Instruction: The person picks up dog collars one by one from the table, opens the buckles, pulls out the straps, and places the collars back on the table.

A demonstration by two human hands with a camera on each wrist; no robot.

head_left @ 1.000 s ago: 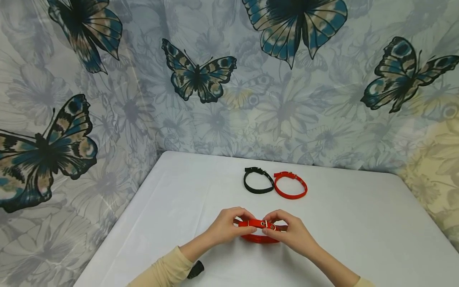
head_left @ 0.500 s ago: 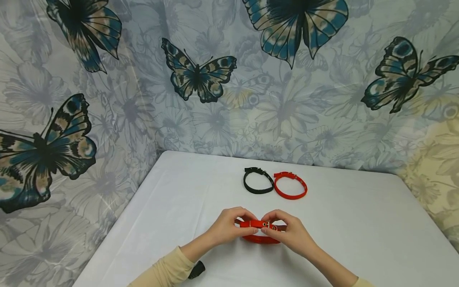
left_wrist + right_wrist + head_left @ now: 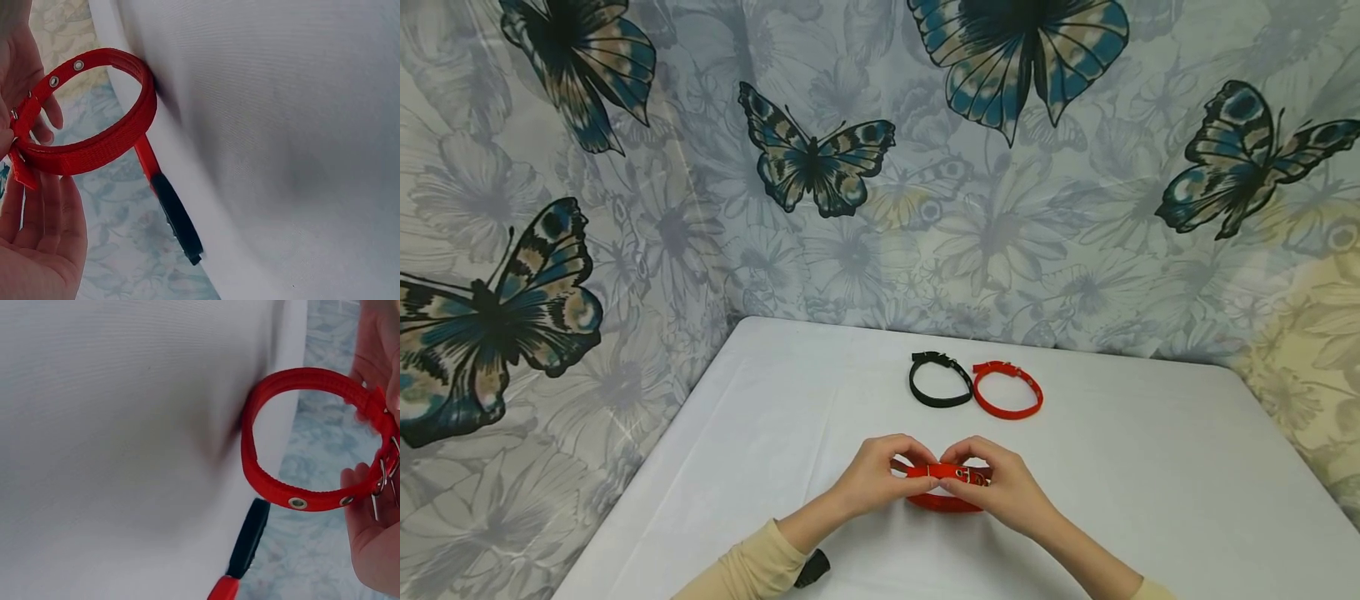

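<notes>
Both hands hold a red collar (image 3: 946,503) with metal eyelets and a buckle, fastened into a loop, at the front middle of the table. My left hand (image 3: 874,473) pinches the strap left of the buckle between thumb and fingers. On the buckle side, my right hand (image 3: 1004,482) pinches it too, its thumb close to the left thumb. In the left wrist view the collar (image 3: 94,150) forms a round loop with its strap end poking out near the fingers. The right wrist view shows the collar's eyelets and metal ring (image 3: 382,476) beside the fingers.
Farther back on the white table (image 3: 1150,450), a black collar (image 3: 941,402) and another red collar (image 3: 1009,412) lie side by side as loops. A small black object (image 3: 812,568) sits by the left sleeve, partly hidden. Butterfly-printed cloth (image 3: 1000,275) hangs behind the table.
My right hand has shifted slightly left along the strap, nearing the left hand. The buckle part of the collar has turned a little to the right. The collars at the back stay put.
</notes>
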